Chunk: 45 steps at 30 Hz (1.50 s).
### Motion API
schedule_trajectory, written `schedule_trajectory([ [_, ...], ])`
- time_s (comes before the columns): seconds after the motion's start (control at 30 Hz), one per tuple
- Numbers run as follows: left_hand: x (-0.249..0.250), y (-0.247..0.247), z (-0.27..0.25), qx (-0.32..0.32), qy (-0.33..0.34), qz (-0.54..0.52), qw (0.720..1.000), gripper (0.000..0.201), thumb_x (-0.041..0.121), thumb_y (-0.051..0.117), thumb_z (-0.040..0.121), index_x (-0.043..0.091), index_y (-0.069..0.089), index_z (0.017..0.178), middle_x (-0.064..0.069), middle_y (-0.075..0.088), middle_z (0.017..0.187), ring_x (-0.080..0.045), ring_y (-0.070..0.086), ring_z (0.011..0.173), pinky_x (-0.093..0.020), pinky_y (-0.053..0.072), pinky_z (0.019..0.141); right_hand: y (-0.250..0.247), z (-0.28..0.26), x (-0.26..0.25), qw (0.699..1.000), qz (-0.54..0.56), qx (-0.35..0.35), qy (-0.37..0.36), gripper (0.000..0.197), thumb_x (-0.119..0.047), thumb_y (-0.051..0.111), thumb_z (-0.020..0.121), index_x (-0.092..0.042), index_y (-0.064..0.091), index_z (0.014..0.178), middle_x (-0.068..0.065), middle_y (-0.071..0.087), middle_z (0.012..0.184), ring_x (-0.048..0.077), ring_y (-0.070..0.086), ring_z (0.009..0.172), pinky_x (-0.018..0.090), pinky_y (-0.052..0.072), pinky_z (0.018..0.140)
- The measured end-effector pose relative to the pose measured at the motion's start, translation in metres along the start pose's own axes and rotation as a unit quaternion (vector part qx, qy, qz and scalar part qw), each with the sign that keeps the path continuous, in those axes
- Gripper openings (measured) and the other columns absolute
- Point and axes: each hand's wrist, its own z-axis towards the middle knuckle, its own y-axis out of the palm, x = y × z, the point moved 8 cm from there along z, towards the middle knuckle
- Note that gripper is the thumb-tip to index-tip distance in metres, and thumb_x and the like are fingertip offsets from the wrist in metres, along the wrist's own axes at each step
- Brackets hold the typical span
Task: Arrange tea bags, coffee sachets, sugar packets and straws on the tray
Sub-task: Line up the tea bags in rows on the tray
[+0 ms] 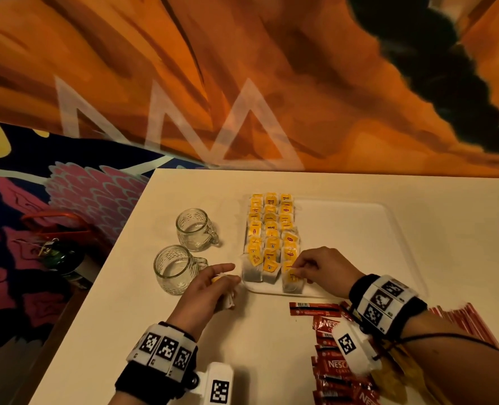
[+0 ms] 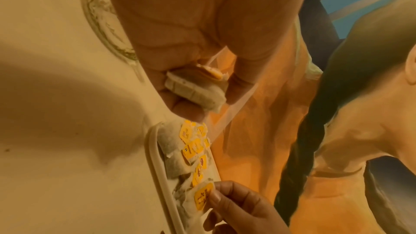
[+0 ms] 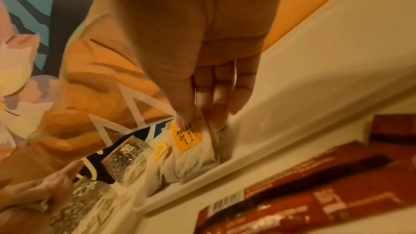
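Note:
A white tray (image 1: 359, 229) lies on the cream table (image 1: 125, 331). Three rows of yellow-tagged tea bags (image 1: 271, 238) fill its left end. My right hand (image 1: 304, 268) pinches one tea bag (image 1: 292, 283) by its yellow tag (image 3: 185, 136) at the tray's near edge, at the front of the right row. My left hand (image 1: 213, 285) rests on the table just left of the tray and grips a small bunch of tea bags (image 2: 195, 86) in its curled fingers. Red coffee sachets (image 1: 330, 361) lie in a pile near my right wrist. Red-striped straws (image 1: 458, 320) lie behind that wrist.
Two glass mugs (image 1: 194, 229) (image 1: 173, 268) stand left of the tray, the nearer one close to my left hand. The table's left edge drops to a patterned carpet with a bag (image 1: 58, 247) on it. An orange wall runs behind the table.

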Motion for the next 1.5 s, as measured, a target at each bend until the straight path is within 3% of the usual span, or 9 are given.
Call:
schedule_trajectory([
  [0.13, -0.005, -0.002, 0.005, 0.01, -0.016, -0.004, 1.0, 0.026, 0.004, 0.058, 0.088, 0.009, 0.062, 0.113, -0.01, 0.066, 0.075, -0.021, 0.057, 0.068, -0.029, 0.05, 0.062, -0.003, 0.012, 0.008, 1.0, 0.003, 0.017, 0.018, 0.002, -0.025, 0.07, 0.086, -0.023, 0.071, 0.087, -0.014, 0.064, 0.076, 0.004, 0.059, 0.071, 0.028, 0.051, 0.077],
  [0.23, -0.007, 0.001, 0.011, 0.018, -0.028, -0.05, 0.998, 0.025, 0.004, 0.05, 0.091, 0.005, 0.062, 0.112, -0.011, 0.067, 0.083, -0.023, 0.055, 0.079, -0.031, 0.046, 0.07, -0.004, 0.019, 0.01, 0.999, -0.002, 0.028, 0.026, 0.005, -0.027, 0.072, 0.084, -0.024, 0.071, 0.087, -0.015, 0.063, 0.078, 0.003, 0.057, 0.074, 0.022, 0.046, 0.073],
  [0.43, -0.002, 0.023, 0.015, -0.033, -0.046, -0.168, 0.984, 0.027, -0.005, 0.04, 0.091, -0.003, 0.058, 0.111, -0.017, 0.069, 0.085, -0.025, 0.066, 0.075, -0.031, 0.057, 0.067, -0.012, 0.019, -0.007, 0.998, 0.015, 0.062, 0.0, 0.015, -0.028, 0.075, 0.08, -0.026, 0.069, 0.094, -0.007, 0.067, 0.091, -0.001, 0.056, 0.072, 0.016, 0.038, 0.065],
  [0.57, 0.001, 0.031, 0.017, -0.048, -0.025, -0.129, 0.99, 0.028, -0.009, 0.042, 0.093, -0.001, 0.058, 0.114, -0.017, 0.07, 0.098, -0.02, 0.071, 0.076, -0.027, 0.059, 0.073, -0.004, 0.009, -0.048, 0.992, 0.111, 0.026, -0.048, 0.01, -0.03, 0.071, 0.085, -0.022, 0.072, 0.09, -0.007, 0.068, 0.085, -0.005, 0.055, 0.065, 0.02, 0.046, 0.069],
  [0.8, 0.009, 0.038, 0.014, -0.047, 0.009, 0.024, 0.999, 0.04, -0.004, 0.066, 0.082, 0.014, 0.061, 0.118, -0.016, 0.074, 0.093, -0.024, 0.069, 0.083, -0.049, 0.053, 0.087, 0.011, 0.007, -0.078, 0.989, 0.126, -0.005, -0.077, 0.011, -0.029, 0.077, 0.079, -0.024, 0.072, 0.088, -0.008, 0.063, 0.074, -0.001, 0.054, 0.061, 0.018, 0.044, 0.062],
  [0.9, 0.014, 0.036, 0.015, -0.037, 0.022, 0.037, 0.998, 0.045, -0.001, 0.071, 0.078, 0.016, 0.061, 0.118, -0.016, 0.072, 0.087, -0.026, 0.066, 0.082, -0.049, 0.053, 0.082, 0.006, 0.009, -0.082, 0.987, 0.129, -0.012, -0.096, 0.006, -0.02, 0.078, 0.078, -0.018, 0.074, 0.081, -0.013, 0.066, 0.07, -0.003, 0.057, 0.067, 0.017, 0.046, 0.067],
  [1.03, 0.017, 0.042, 0.013, -0.066, 0.018, 0.011, 0.998, 0.036, -0.001, 0.068, 0.081, 0.01, 0.064, 0.115, -0.017, 0.068, 0.091, -0.02, 0.069, 0.077, -0.031, 0.06, 0.063, -0.005, 0.01, -0.078, 0.985, 0.146, 0.002, -0.095, 0.005, -0.019, 0.078, 0.079, -0.017, 0.074, 0.08, -0.012, 0.067, 0.07, -0.001, 0.058, 0.065, 0.023, 0.049, 0.068],
  [1.27, 0.01, 0.029, 0.019, -0.019, 0.014, -0.028, 0.999, 0.019, -0.004, 0.065, 0.082, 0.006, 0.066, 0.099, -0.013, 0.065, 0.081, -0.01, 0.066, 0.061, -0.027, 0.06, 0.061, -0.008, 0.008, -0.062, 0.974, 0.219, 0.002, -0.048, 0.007, -0.013, 0.064, 0.091, -0.007, 0.061, 0.09, 0.007, 0.066, 0.065, 0.016, 0.065, 0.058, 0.033, 0.054, 0.06],
  [1.5, 0.008, -0.004, 0.019, 0.046, 0.015, -0.021, 0.999, 0.025, -0.002, 0.054, 0.091, 0.01, 0.065, 0.11, -0.01, 0.064, 0.083, -0.016, 0.067, 0.07, -0.029, 0.06, 0.06, -0.004, 0.018, -0.041, 0.986, 0.163, 0.009, -0.027, 0.006, -0.015, 0.062, 0.093, -0.012, 0.058, 0.09, 0.003, 0.066, 0.061, 0.018, 0.068, 0.062, 0.033, 0.057, 0.063],
])
